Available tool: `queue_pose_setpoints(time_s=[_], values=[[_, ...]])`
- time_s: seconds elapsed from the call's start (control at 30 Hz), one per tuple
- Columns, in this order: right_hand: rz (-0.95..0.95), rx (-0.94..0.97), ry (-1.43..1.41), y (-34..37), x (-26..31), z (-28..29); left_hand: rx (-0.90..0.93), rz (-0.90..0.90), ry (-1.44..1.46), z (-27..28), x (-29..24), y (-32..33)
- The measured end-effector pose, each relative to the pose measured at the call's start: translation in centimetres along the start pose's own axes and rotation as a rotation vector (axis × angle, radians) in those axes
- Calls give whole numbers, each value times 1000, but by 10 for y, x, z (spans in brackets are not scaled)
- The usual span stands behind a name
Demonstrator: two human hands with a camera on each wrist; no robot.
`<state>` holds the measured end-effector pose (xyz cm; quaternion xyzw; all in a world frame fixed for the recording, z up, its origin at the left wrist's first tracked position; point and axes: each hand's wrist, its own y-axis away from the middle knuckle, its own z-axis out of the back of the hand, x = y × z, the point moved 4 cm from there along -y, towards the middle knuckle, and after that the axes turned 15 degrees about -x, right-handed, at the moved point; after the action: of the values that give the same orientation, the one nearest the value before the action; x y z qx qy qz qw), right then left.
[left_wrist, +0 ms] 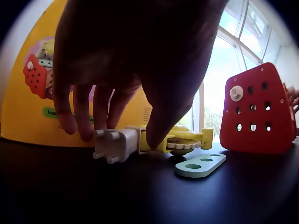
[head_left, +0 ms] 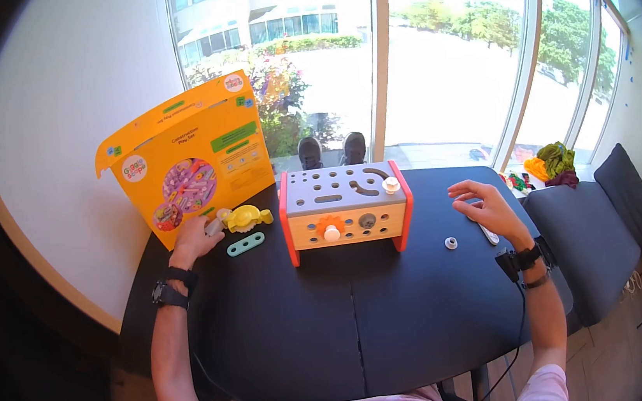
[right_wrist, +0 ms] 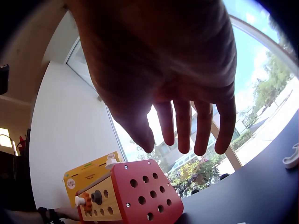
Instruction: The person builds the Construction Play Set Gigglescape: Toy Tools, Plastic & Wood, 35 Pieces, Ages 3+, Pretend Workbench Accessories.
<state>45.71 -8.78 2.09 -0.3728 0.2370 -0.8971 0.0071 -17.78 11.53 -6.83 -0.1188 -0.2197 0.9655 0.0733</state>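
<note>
My left hand (head_left: 194,243) pinches the white pronged end (left_wrist: 117,143) of a yellow toy piece (head_left: 243,219) with a ridged pale wheel, the thumb on the near side and the fingers behind. The piece lies low at the table surface. Close by is a mint-green strip with three holes (head_left: 246,244). My right hand (head_left: 489,210) is raised over the table's right side, fingers spread and slightly bent, holding nothing. Below it lie a white piece (head_left: 489,235) and a small white nut (head_left: 451,243). In the middle stands a wooden toy workbench (head_left: 344,212) with red sides and a grey holed top.
An orange-yellow play set box (head_left: 191,159) stands behind the left hand, against the wall side. The black table (head_left: 296,336) ends at a large window. A grey chair (head_left: 588,243) is at the right, with colourful cloth (head_left: 556,164) behind it.
</note>
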Motion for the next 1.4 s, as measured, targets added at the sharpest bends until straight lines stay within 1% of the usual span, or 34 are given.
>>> queue_pose_setpoints(time_s=[0.07, 0.17, 0.3, 0.37, 0.47, 0.57, 0.6, 0.67, 0.77, 0.87, 0.9, 1.0, 1.1, 1.2, 1.3, 1.4], values=[[1, -1, 19, -1, -5, 1, 3, 10, -34, -4, -1, -2], [6, 3, 20, -2, -9, -1, -65, 6, -65, -9, -3, -2], [22, 22, -6, -4, -1, -16, -102, 26, -18, -21, 6, -8], [59, 37, -10, -7, 12, -27, -125, 23, 9, -8, -7, -9], [164, 60, -10, -13, 35, -40, -116, 70, 175, 23, -34, -15], [275, 60, 8, -28, 51, -58, -172, -24, 687, 47, -71, -26], [294, 62, 20, -34, 55, -65, -167, -41, 767, 53, -84, -30], [325, 75, 22, -44, 58, -79, -158, -77, 930, 64, -117, -35], [350, 109, -9, -57, 53, -102, -136, -114, 1205, 90, -181, -23], [359, 125, -7, -64, 46, -118, -94, -268, 1059, 78, -199, -34], [357, 122, 12, -64, 44, -121, -77, -278, 1050, 62, -197, -43], [354, 110, 6, -61, 49, -120, -134, -309, 920, 53, -208, -45], [362, 102, -3, -59, 50, -119, -164, -351, 1027, 30, -203, -58], [360, 100, 6, -58, 50, -119, -125, -344, 862, 29, -199, -54], [363, 95, 10, -60, 49, -121, -119, -327, 1002, 17, -194, -56], [356, 90, -2, -60, 47, -121, -112, -310, 963, 16, -195, -56]])
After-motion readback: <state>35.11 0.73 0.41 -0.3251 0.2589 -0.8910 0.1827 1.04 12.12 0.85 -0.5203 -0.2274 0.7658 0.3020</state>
